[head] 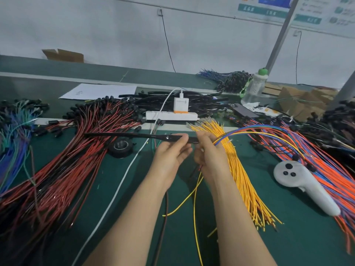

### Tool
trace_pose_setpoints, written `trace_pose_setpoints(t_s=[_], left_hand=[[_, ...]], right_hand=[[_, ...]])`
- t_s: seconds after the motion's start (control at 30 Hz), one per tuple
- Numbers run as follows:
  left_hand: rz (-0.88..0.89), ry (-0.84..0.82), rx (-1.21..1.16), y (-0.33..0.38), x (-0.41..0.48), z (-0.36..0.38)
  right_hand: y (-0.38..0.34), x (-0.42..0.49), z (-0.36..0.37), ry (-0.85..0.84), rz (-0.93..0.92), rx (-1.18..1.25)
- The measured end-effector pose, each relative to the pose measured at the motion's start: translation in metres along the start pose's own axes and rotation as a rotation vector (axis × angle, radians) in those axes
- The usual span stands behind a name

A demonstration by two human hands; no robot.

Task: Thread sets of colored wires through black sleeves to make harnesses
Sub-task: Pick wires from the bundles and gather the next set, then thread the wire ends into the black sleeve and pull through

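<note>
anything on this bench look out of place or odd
Yes. A white plastic handheld controller lies on the orange and blue wire heap at the right; it is no harness part. Two loose yellow wires lie apart from the yellow wire bundle, trailing towards the near edge.

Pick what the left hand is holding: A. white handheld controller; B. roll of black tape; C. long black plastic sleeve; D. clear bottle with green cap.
C: the left hand grips the long black plastic sleeve in its fingers, while the right hand pinches the set of coloured wires at its end.
</note>
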State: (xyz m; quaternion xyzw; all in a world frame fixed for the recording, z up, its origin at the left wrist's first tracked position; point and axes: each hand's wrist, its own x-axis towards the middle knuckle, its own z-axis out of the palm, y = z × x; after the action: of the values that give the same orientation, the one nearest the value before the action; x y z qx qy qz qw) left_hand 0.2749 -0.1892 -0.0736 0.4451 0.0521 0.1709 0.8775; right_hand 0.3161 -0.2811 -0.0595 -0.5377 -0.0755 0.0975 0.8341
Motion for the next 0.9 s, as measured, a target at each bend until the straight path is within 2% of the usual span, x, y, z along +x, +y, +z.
trace_pose_setpoints(t_s=[0.13, 0.27, 0.37, 0.57, 0.73, 0.8, 0.9], left_hand=[[-0.028, 0.060, 0.158, 0.000, 0.000, -0.005], [-0.016, 0.068, 0.310, -0.010, -0.005, 0.005], [0.012, 0.058, 0.385, -0.018, -0.010, 0.014], [0.106, 0.045, 0.695, -0.026, -0.011, 0.015], [0.201, 0.143, 0.789, -0.026, -0.011, 0.016], [0.185, 0.109, 0.777, -0.024, -0.011, 0.015], [0.070, -0.050, 0.668, -0.018, -0.013, 0.013]], right_hand=[[-0.018, 0.003, -0.013, 0.094, 0.001, 0.362], [-0.025, 0.000, -0.021, 0.058, -0.075, 0.632], [-0.022, -0.003, -0.015, 0.026, -0.089, 0.679], [-0.014, -0.008, -0.007, 0.030, -0.033, 0.707], [-0.004, -0.010, 0.004, 0.032, 0.054, 0.714], [-0.005, -0.008, 0.003, 0.050, 0.045, 0.715], [-0.009, -0.005, -0.006, 0.115, -0.028, 0.728]])
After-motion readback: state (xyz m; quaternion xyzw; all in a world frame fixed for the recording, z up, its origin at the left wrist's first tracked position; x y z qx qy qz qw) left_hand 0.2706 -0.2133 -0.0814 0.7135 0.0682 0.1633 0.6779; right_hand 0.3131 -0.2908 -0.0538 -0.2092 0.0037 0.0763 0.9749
